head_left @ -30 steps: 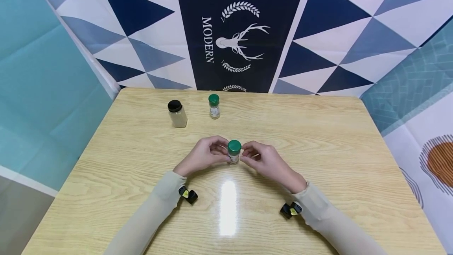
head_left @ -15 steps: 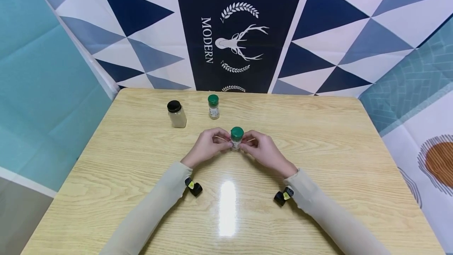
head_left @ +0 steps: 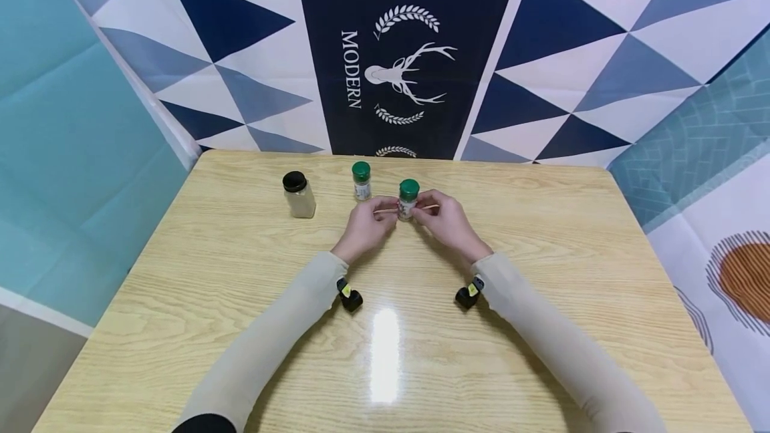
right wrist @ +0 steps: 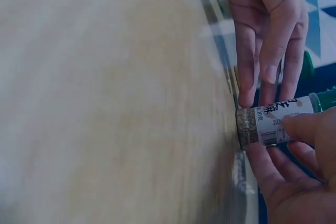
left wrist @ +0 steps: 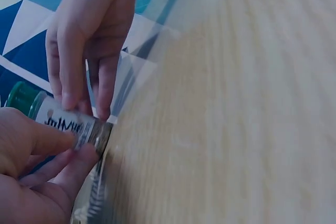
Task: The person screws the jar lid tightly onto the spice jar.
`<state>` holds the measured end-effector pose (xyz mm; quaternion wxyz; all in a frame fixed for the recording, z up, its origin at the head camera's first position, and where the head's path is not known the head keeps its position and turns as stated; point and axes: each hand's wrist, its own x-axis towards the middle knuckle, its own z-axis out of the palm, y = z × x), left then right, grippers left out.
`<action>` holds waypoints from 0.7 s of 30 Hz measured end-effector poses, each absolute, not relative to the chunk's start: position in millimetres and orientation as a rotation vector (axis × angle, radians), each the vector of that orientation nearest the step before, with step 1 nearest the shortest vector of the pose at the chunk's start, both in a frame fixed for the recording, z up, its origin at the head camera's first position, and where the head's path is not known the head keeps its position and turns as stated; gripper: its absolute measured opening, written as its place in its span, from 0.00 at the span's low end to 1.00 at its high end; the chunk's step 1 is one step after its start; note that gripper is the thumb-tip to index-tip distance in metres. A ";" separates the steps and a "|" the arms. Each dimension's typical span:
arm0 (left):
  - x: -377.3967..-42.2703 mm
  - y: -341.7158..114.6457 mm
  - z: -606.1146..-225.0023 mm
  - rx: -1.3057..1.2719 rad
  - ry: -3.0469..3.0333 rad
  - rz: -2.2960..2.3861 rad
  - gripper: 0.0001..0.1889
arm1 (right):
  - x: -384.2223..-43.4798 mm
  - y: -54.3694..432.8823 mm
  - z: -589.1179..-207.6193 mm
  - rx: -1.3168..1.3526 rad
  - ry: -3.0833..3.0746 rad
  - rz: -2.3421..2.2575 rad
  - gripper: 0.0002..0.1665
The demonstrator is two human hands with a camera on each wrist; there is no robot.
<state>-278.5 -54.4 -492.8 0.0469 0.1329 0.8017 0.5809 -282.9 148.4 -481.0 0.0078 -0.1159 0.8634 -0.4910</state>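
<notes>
A spice jar [head_left: 409, 189] with a green lid and a white printed label stands upright on the table between my two hands. My right hand [head_left: 444, 219] pinches it from the right, its thumb [right wrist: 304, 128] lying across the label in the right wrist view. From the other side, my left hand [head_left: 367, 226] reaches fairly straight fingers to the jar's side; its thumb stands a little off the jar in the right wrist view. Brown granules show through the jar's clear base [right wrist: 247, 124]. Just behind my left hand stands a second green-lidded jar [head_left: 361, 179].
A square-sided jar [head_left: 300, 199] with a black lid and pale contents stands at the back left of the wooden table [head_left: 541, 252]. Behind the table's far edge hangs a patterned cloth [head_left: 240, 52]. A wrist camera [head_left: 350, 296] sits on each sleeve.
Both hands have moved away from the body, toward the table's far edge, and the spice jar has gone with them, slightly rightward. The other two jars have stayed in place.
</notes>
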 end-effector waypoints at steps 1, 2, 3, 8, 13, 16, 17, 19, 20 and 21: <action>-280.6 -52.8 -492.5 0.400 2.420 1.794 0.21 | -286.7 148.3 -481.8 -0.339 2.702 -1.551 0.17; -282.4 -51.4 -492.0 0.395 2.391 1.815 0.22 | -290.3 148.2 -482.7 -0.315 2.703 -1.565 0.17; -284.3 -50.2 -491.5 0.396 2.359 1.839 0.23 | -293.8 147.7 -483.4 -0.293 2.709 -1.575 0.17; -292.5 -46.3 -491.2 0.403 2.265 1.885 0.30 | -304.6 142.7 -485.3 -0.237 2.705 -1.650 0.18; -298.8 -45.2 -493.1 0.409 2.220 1.886 0.34 | -308.0 137.0 -485.6 -0.212 2.687 -1.710 0.19; -299.6 -48.0 -493.4 0.424 2.191 1.852 0.38 | -308.0 135.9 -486.8 -0.210 2.676 -1.719 0.20; -298.9 -49.4 -493.3 0.433 2.193 1.827 0.39 | -307.0 136.6 -487.2 -0.212 2.674 -1.718 0.21; -293.3 -53.9 -492.3 0.465 2.233 1.750 0.42 | -303.1 139.3 -488.7 -0.203 2.652 -1.723 0.22; -288.4 -56.7 -491.2 0.475 2.263 1.703 0.43 | -299.5 141.3 -489.3 -0.204 2.642 -1.725 0.23; -282.7 -59.7 -490.2 0.489 2.300 1.652 0.44 | -295.1 143.8 -489.8 -0.199 2.632 -1.719 0.24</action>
